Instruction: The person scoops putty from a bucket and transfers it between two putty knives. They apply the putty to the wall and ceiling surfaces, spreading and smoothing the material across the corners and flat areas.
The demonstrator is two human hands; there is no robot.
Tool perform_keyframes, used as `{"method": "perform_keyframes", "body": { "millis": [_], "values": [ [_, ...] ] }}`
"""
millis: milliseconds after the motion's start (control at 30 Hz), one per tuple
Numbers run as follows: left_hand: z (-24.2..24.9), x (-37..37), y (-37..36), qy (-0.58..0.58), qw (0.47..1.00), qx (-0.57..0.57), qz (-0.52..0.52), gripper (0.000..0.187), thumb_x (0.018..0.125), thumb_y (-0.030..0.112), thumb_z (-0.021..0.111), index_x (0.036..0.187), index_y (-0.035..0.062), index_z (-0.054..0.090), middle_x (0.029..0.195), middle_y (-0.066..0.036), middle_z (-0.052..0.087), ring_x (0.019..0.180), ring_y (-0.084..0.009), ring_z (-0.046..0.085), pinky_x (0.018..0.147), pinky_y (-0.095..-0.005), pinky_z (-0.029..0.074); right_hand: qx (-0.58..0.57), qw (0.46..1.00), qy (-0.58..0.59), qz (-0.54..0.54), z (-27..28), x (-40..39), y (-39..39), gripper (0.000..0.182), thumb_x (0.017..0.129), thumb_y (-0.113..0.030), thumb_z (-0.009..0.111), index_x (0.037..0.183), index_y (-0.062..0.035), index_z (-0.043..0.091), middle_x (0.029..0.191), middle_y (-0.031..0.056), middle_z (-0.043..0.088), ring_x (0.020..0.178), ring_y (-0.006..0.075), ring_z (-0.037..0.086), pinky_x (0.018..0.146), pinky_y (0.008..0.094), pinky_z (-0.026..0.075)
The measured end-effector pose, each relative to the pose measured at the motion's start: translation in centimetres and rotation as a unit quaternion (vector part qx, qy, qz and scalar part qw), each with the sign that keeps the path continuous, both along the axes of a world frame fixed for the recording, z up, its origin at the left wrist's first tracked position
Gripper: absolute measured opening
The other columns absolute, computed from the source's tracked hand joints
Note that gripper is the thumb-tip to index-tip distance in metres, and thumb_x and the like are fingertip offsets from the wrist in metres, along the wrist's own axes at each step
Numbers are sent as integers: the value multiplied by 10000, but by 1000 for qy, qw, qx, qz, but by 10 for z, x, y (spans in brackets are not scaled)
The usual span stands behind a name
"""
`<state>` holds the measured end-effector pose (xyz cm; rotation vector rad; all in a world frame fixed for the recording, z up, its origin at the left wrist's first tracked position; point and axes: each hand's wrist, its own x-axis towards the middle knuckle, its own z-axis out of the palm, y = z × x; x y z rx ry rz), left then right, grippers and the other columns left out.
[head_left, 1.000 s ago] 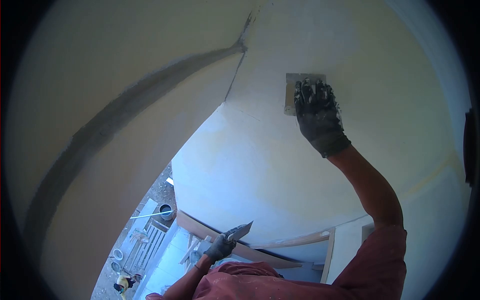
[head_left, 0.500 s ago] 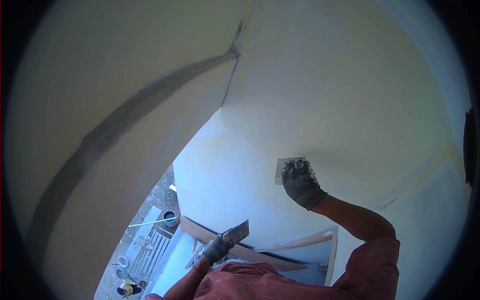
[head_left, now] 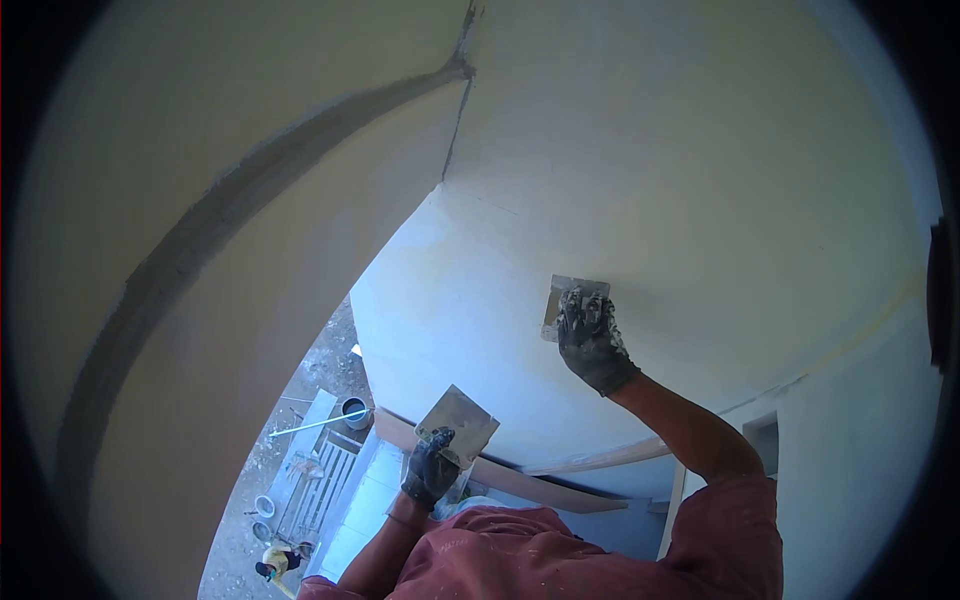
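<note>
My right hand [head_left: 592, 343], in a dark glove smeared with white paste, grips a flat rectangular putty blade [head_left: 574, 287] against the pale wall [head_left: 680, 230]. Its fingers lie bent over the blade, and paste clings to them. Lower down, my left hand [head_left: 431, 468], gloved as well, holds a second wide putty blade [head_left: 460, 420] by its lower edge. That blade's broad face is turned toward me and carries greyish smears. It is apart from the right-hand blade.
A grey band [head_left: 240, 205] curves across the left surface [head_left: 250, 330]. Far below lie a slatted wooden pallet [head_left: 318, 490], a dark bucket [head_left: 355, 411] and a long pale pole [head_left: 318, 424]. A person [head_left: 280, 562] is at ground level. A wooden board [head_left: 550, 492] runs beneath my arms.
My right hand has moved up the view with its putty blade, still at the wall. My left hand has risen and turned its blade so the broad face shows.
</note>
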<state>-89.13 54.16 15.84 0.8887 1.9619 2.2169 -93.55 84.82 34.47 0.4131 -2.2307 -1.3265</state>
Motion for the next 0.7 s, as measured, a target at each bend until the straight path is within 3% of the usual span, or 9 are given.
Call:
{"method": "perform_keyframes", "body": {
  "millis": [133,267,333,367,433,500,533,600,700],
  "values": [
    [-29,-4,-8,225,955,-126,149,506,791,27,777,1226,-9,520,1079,-236,666,952,-403,693,811,-465,583,-154,985,-77,-33,-13,26,-17,359,851,-84,614,1180,55,642,1219,245,655,1039,387,664,871,561,550],
    [37,2,-7,184,964,-103,161,502,760,89,845,1168,-4,567,1026,-190,684,906,-349,706,774,-413,587,-599,793,-102,43,-10,50,-20,262,829,-45,645,1089,-15,626,1053,141,666,960,262,675,845,423,546],
    [44,-4,-3,172,967,-100,162,502,753,104,862,1153,-3,578,1013,-179,689,894,-336,709,765,-400,588,-967,241,-77,37,-16,69,-34,230,869,-39,640,1096,-18,607,1009,84,656,915,223,668,815,377,552],
    [43,-6,0,190,960,-154,136,469,763,122,861,1135,11,598,1024,-155,690,901,-304,702,786,-375,579,-991,96,-44,80,-9,77,-52,175,901,-51,644,1069,-13,616,935,48,645,870,184,656,794,318,544],
    [51,-8,9,102,963,-251,14,379,810,163,832,1116,42,643,1046,-83,688,921,-226,668,860,-309,536,-983,92,-95,125,-32,90,-55,194,895,-31,635,1088,-4,637,1009,126,675,938,223,664,864,349,540],
    [53,-11,14,165,954,-247,32,356,838,181,805,1126,45,647,1053,-71,685,940,-212,654,878,-305,524,-913,282,-190,226,-24,90,-64,284,887,-32,641,1170,-9,645,1124,164,678,1048,289,650,924,399,529],
    [55,-12,15,27,986,-143,-76,344,862,205,778,1138,45,648,1062,-69,684,960,-206,650,889,-307,522,-780,532,-230,235,10,82,-77,345,877,-34,654,1222,-18,645,1180,176,673,1107,325,636,955,425,521],
    [57,-15,19,-308,921,111,-212,334,910,252,722,1161,43,651,1080,-65,681,1001,-195,640,912,-311,519,-693,624,-251,260,2,88,-72,458,825,-131,713,1278,-103,655,1284,119,641,1191,359,592,998,464,508],
    [45,-16,5,-384,874,205,-214,341,930,256,669,1180,24,649,1101,-88,691,1085,-201,643,987,-322,511,-611,717,-230,246,-1,99,-64,507,783,-79,713,1286,-115,650,1294,96,637,1199,353,589,998,463,510]
  ]
}}
